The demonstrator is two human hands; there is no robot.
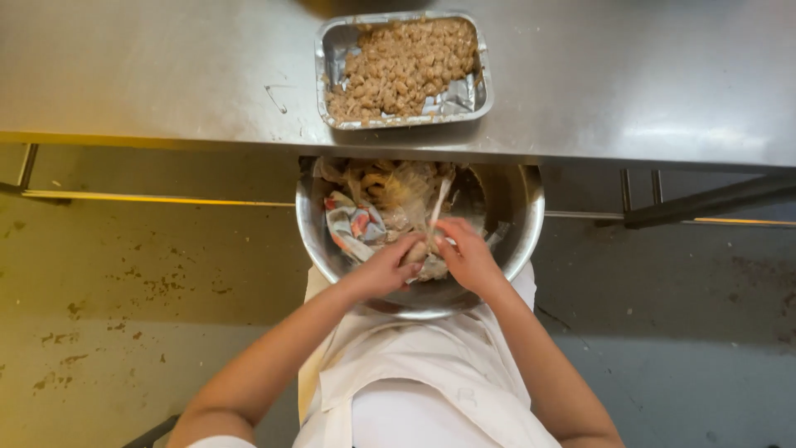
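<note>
A steel bowl (522, 217) rests on my lap below the table edge, filled with shrimp, shells and crumpled plastic bags. Over its near side, my left hand (388, 267) and my right hand (466, 253) meet around one small pale shrimp (417, 251). The left fingers pinch it from the left; the right fingers pull a thin strip of shell (439, 203) up from it. On the steel table above sits a foil tray (335, 50) heaped with peeled, tan shrimp pieces.
The steel table (622, 83) spans the top of the view, its front edge just above the bowl. Below lies a stained concrete floor (124, 290). A dark table brace (705, 203) runs at the right. My white apron (414, 373) covers my lap.
</note>
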